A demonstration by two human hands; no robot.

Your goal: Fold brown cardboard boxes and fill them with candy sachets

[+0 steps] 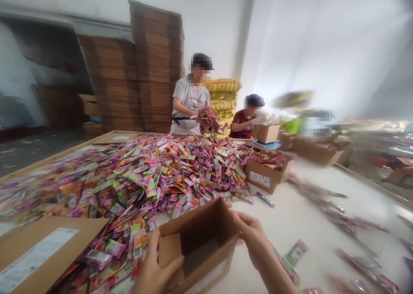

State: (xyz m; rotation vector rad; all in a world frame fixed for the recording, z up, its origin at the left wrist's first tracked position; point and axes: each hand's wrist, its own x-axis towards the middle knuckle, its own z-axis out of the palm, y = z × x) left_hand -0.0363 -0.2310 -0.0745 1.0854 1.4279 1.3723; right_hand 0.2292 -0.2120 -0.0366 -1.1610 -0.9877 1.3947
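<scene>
An open cardboard box is tilted between my two hands at the table's near side. Its inside is in shadow, and a short flap stands inward at its left end. My left hand grips that left end, thumb over the flap. At the right end my right hand pinches the box wall near its top corner. Just beyond the box rises a large heap of small packets in purple, green and orange wrappers. A flattened carton with a white label lies left of my left hand.
A filled, labelled carton stands right of the heap, and loose packets lie on the white table. Across it, one person holds a bunch of packets; another handles a small box. Tall cardboard stacks stand behind.
</scene>
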